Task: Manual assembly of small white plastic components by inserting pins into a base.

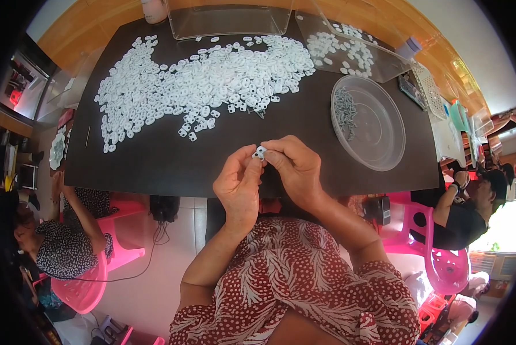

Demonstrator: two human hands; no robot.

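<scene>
My left hand [239,185] and my right hand [293,166] meet over the near edge of a black table [172,161]. Between their fingertips they pinch a small white plastic piece [260,153]. A big heap of the same small white plastic pieces [195,80] spreads across the far half of the table. To the right stands a round clear bowl [384,144] with a clump of small grey metal parts [344,112] in it.
A clear rectangular container [229,23] stands at the table's far edge, and a clear tray [384,63] with more white pieces lies at the far right. Pink plastic stools [85,287] flank me. One person sits at my left [62,247] and another at my right [465,213].
</scene>
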